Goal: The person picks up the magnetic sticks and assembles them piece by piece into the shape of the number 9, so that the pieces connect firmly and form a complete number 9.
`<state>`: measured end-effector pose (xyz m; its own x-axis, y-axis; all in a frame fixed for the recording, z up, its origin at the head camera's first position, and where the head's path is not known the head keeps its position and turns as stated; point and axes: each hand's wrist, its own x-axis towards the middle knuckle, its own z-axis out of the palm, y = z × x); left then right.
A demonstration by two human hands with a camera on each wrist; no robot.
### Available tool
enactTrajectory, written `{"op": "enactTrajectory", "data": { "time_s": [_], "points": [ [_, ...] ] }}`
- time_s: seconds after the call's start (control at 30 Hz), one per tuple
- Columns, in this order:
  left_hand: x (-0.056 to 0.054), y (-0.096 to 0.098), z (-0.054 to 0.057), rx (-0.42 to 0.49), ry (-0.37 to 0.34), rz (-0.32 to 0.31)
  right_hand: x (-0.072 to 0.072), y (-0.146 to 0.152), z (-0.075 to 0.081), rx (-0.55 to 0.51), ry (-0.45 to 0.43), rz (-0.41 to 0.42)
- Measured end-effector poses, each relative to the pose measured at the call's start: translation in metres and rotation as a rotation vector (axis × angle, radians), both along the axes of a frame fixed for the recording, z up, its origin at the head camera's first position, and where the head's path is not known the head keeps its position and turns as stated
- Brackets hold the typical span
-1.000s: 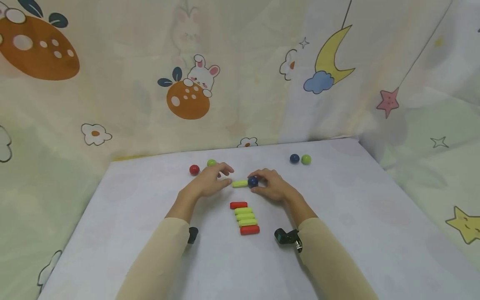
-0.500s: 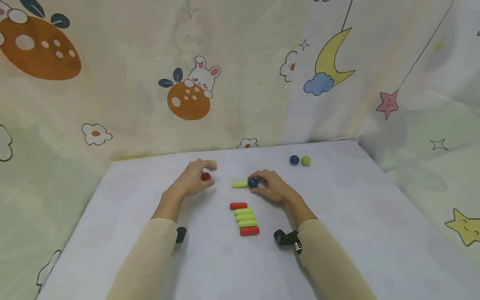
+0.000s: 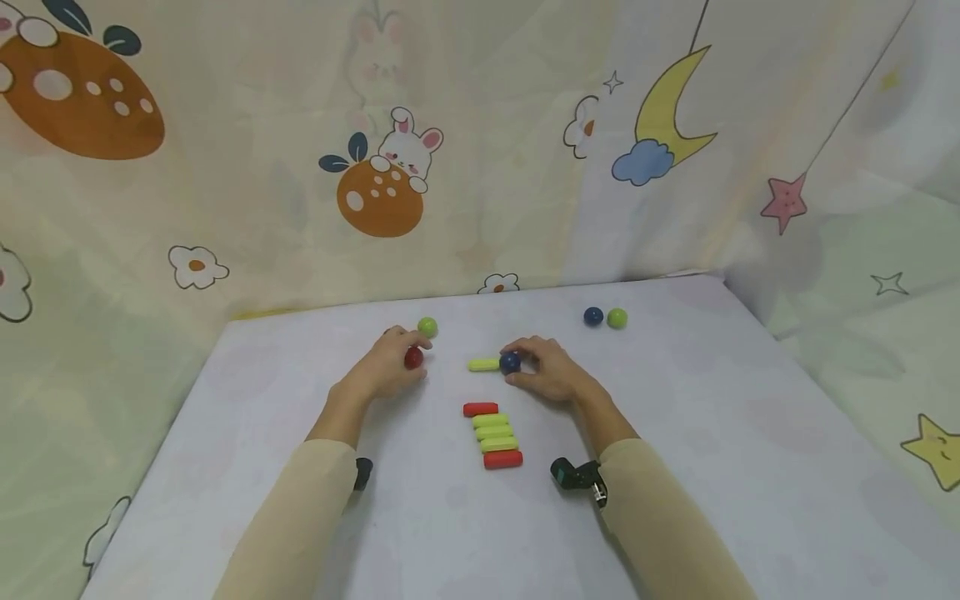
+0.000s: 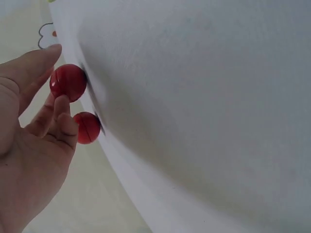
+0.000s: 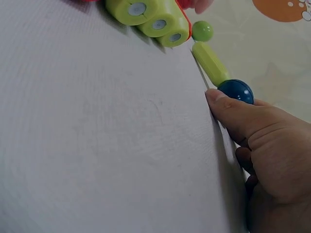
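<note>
Pale cartoon-printed cloth (image 3: 495,200) backs a white tabletop (image 3: 690,450); the left hand (image 3: 381,367) curls round a glossy red ball (image 3: 413,357), the right hand (image 3: 553,372) pinches a dark-blue ball (image 3: 510,362) at the end of a yellow-green plastic rod (image 3: 482,365).

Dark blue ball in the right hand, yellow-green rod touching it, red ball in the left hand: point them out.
Dark blue ball (image 3: 510,362), head view: middle of its visible side.
Yellow-green rod (image 5: 210,63), right wrist view: mid-length.
Red ball (image 4: 69,82), left wrist view: middle of its visible side.
</note>
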<state>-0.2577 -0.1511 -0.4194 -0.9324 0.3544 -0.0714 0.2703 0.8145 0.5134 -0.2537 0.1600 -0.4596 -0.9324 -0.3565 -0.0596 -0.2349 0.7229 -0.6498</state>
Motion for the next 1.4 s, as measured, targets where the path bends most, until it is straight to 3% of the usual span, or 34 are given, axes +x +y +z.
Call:
{"op": "enactTrajectory", "data": {
  "time_s": [0.27, 0.57, 0.8, 0.97, 1.4],
  "points": [
    [0.001, 0.000, -0.006, -0.054, 0.005, -0.005, 0.001, 0.002, 0.000, -0.064, -0.001, 0.009],
    [0.003, 0.007, -0.005, 0.033, -0.047, -0.020, -0.001, 0.005, -0.002, -0.102, -0.015, -0.003],
    [0.007, 0.020, -0.008, 0.086, -0.096, 0.013, -0.001, 0.005, -0.004, -0.102, -0.014, -0.011],
    [0.009, 0.029, -0.008, 0.093, -0.111, 0.030, -0.001, 0.003, -0.004, -0.101, -0.020, -0.011],
    [0.007, 0.046, -0.011, 0.083, -0.125, -0.019, -0.001, 0.003, -0.006, -0.085, -0.020, -0.022]
  ]
}}
